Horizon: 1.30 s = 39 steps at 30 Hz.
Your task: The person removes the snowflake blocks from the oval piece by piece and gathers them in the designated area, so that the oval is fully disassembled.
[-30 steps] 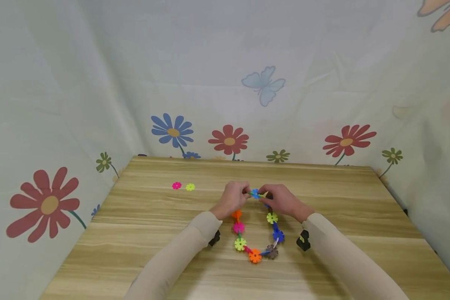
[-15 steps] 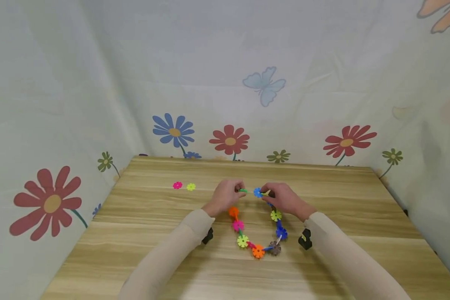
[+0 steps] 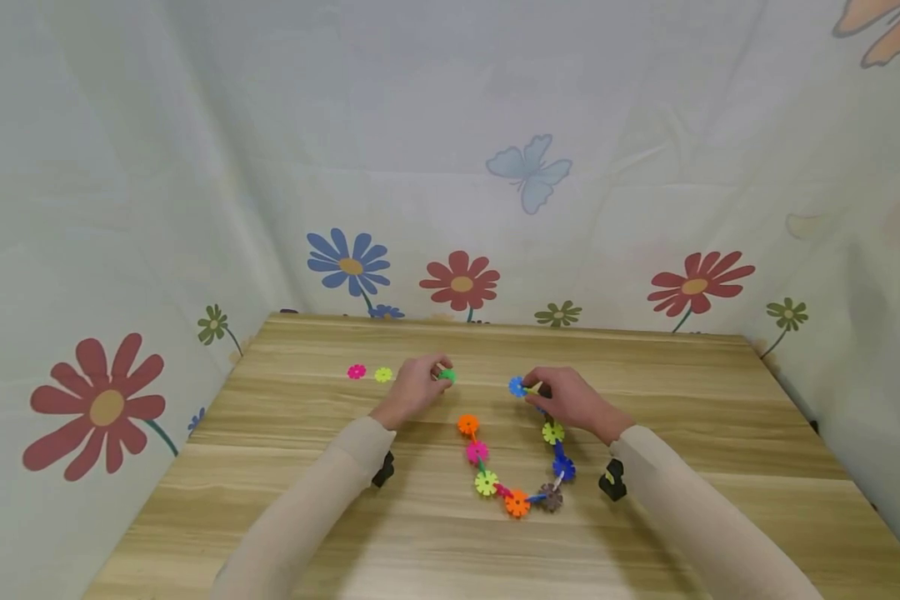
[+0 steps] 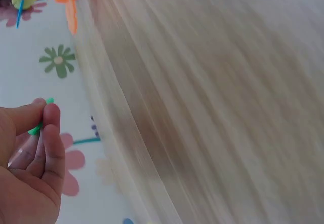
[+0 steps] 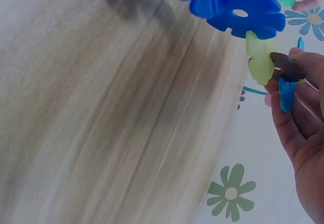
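Observation:
My left hand [image 3: 414, 390] pinches a green flower-shaped disc [image 3: 447, 377] between thumb and fingers, apart from the chain. In the left wrist view that disc [image 4: 35, 131] shows edge-on. My right hand [image 3: 570, 398] pinches one end of a chain of interlocked flower discs, with a light blue disc [image 3: 517, 387] sticking out past its fingertips. Held pieces in the right wrist view include a brown disc [image 5: 288, 69] and a blue disc [image 5: 287, 96], partly hidden by fingers. The chain curves toward me through a blue disc [image 3: 564, 467] to an orange disc [image 3: 468, 425] at its free end.
A loose pink disc [image 3: 356, 372] and a loose yellow disc [image 3: 383, 375] lie on the wooden table [image 3: 307, 450], left of my left hand. A flower-printed cloth [image 3: 607, 192] hangs behind the table and at its sides.
My left hand has drawn away leftward with the green disc, leaving a wide gap to the light blue disc. My right hand keeps nearly the same place; the chain's left end has shifted slightly left.

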Each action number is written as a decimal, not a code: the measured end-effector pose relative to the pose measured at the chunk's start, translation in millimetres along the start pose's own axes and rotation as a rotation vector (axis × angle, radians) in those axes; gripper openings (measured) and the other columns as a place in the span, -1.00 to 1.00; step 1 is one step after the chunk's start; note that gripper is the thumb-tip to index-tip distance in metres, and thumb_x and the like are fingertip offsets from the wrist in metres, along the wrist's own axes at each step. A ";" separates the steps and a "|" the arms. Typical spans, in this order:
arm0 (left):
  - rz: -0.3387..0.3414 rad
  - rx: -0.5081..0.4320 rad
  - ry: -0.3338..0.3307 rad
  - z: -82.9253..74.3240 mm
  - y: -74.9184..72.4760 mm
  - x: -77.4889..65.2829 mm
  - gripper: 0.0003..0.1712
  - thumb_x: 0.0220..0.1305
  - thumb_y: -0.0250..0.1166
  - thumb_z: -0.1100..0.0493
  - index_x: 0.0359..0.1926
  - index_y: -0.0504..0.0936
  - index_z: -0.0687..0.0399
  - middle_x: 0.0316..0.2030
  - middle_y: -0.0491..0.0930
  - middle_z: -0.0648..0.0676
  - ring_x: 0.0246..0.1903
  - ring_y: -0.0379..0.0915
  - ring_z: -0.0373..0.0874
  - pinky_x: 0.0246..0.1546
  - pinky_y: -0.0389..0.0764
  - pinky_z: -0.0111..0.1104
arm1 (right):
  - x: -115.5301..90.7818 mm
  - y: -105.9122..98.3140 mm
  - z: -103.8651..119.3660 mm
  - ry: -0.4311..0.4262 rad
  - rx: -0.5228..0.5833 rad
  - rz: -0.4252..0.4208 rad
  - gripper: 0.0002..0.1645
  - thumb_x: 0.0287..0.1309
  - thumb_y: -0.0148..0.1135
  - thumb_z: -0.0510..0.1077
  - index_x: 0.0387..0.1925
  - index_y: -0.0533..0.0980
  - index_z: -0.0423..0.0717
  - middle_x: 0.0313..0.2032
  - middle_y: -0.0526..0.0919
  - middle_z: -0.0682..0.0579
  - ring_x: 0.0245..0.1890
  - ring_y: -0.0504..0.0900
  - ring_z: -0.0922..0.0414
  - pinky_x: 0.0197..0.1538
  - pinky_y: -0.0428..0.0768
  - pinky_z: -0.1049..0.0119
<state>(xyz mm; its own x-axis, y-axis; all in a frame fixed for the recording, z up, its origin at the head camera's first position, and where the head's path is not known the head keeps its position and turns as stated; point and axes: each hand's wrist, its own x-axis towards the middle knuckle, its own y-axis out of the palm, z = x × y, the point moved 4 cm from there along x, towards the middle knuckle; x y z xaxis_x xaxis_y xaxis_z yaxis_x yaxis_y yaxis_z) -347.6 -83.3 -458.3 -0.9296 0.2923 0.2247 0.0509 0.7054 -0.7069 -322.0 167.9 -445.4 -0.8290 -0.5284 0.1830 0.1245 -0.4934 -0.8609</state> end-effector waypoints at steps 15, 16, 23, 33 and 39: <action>0.012 0.037 -0.151 40.9 -23.9 -3.2 -0.64 0.03 0.35 0.40 -0.07 0.63 0.31 -0.23 0.62 0.20 -0.20 0.53 -0.02 -0.17 0.55 -0.21 | -1.6 2.0 0.0 0.004 -0.009 0.025 -0.77 0.16 0.29 -0.19 -0.12 0.56 -0.06 -0.16 0.65 0.06 -0.27 0.61 0.16 -0.17 0.57 0.22; 0.016 0.042 -0.157 42.6 -24.9 -3.3 -0.63 0.03 0.36 0.40 -0.06 0.62 0.32 -0.23 0.62 0.21 -0.20 0.53 -0.01 -0.17 0.55 -0.20 | -1.6 2.1 0.1 0.006 -0.006 0.027 -0.77 0.16 0.29 -0.20 -0.12 0.56 -0.06 -0.16 0.65 0.05 -0.27 0.61 0.16 -0.17 0.57 0.21; 0.037 0.099 -0.192 53.9 -28.3 -4.6 -0.59 0.03 0.36 0.41 -0.02 0.58 0.38 -0.20 0.63 0.25 -0.19 0.55 0.02 -0.16 0.56 -0.20 | -2.6 1.0 2.2 0.009 -0.005 0.028 -0.73 0.12 0.31 -0.22 -0.10 0.56 -0.07 -0.14 0.64 0.04 -0.24 0.60 0.12 -0.15 0.56 0.19; 0.033 0.202 -0.204 56.6 -25.0 -1.7 -0.62 0.07 0.34 0.39 -0.02 0.59 0.35 -0.18 0.62 0.25 -0.18 0.53 0.05 -0.12 0.54 -0.17 | -2.3 1.0 5.6 -0.040 -0.024 0.051 -0.64 0.08 0.34 -0.25 -0.04 0.53 -0.13 -0.09 0.63 -0.03 -0.20 0.61 0.07 -0.11 0.56 0.15; 0.052 0.243 -0.240 52.8 -24.7 0.4 -0.59 0.11 0.33 0.36 0.03 0.57 0.33 -0.05 0.57 0.26 -0.06 0.49 0.09 -0.04 0.50 -0.15 | -0.8 1.5 5.2 -0.036 -0.020 0.050 -0.63 0.09 0.34 -0.23 -0.03 0.53 -0.13 -0.08 0.63 -0.01 -0.19 0.60 0.09 -0.08 0.55 0.14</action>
<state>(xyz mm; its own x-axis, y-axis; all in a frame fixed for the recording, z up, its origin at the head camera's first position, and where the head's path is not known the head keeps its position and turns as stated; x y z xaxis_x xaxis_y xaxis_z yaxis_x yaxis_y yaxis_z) -368.5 -134.6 -476.1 -0.9890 0.1427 0.0403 0.0387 0.5105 -0.8590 -318.3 164.0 -444.3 -0.8015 -0.5772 0.1561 0.1540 -0.4516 -0.8788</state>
